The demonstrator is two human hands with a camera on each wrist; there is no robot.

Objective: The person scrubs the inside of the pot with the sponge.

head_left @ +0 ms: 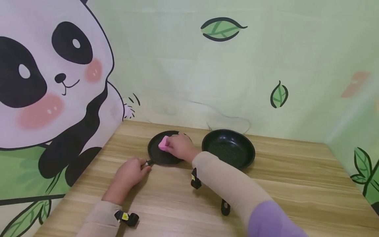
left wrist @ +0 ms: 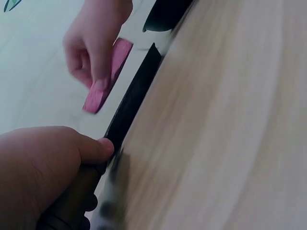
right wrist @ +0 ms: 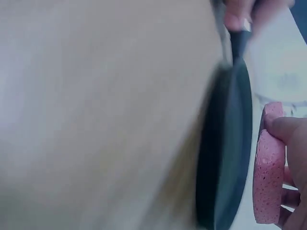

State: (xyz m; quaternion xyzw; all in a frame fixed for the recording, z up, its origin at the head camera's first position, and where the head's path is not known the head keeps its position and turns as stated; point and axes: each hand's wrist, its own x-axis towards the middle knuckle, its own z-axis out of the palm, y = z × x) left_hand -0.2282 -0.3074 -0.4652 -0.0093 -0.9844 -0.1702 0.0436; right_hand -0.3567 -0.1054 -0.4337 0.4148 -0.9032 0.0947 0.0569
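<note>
My left hand grips the handle of a small, shallow black frying pan near the back of the table. In the left wrist view, the thumb of that hand lies along the handle close to the pan. A pink sponge is pinched between the thumb and fingers of my right hand, over the pan. Both wrist views show a gap between the sponge and the pan. The right hand covers part of the pan's right side in the head view.
A larger, deeper black frying pan stands to the right, its handle pointing toward me and partly hidden by my right sleeve. Behind the wooden table rises a wall printed with a panda and leaves.
</note>
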